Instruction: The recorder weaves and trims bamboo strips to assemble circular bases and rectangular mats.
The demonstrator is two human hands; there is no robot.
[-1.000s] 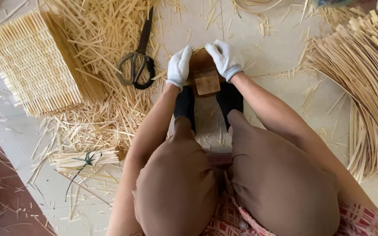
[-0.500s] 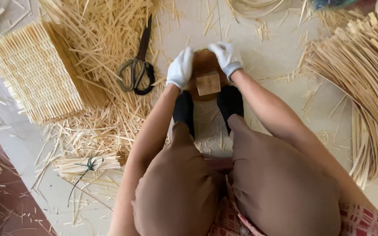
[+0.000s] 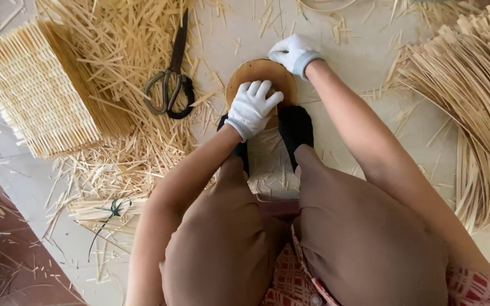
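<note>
I sit on the floor with both knees drawn up and my feet in black socks either side of a round brown wooden disc with small holes along its rim. My left hand, in a white glove, lies flat on top of the disc with its fingers spread. My right hand, also gloved in white, grips the disc's far edge. The middle of the disc is hidden under my left hand.
Large dark scissors lie to the left among scattered straw-coloured cane offcuts. A woven cane panel rests at far left. A sheaf of long cane strips fans out at right. A tied bundle of short sticks lies by my left leg.
My left hand moved from the disc's left edge onto its top, covering the small block seen before. My right hand shifted to the far edge. The disc now lies flatter.
</note>
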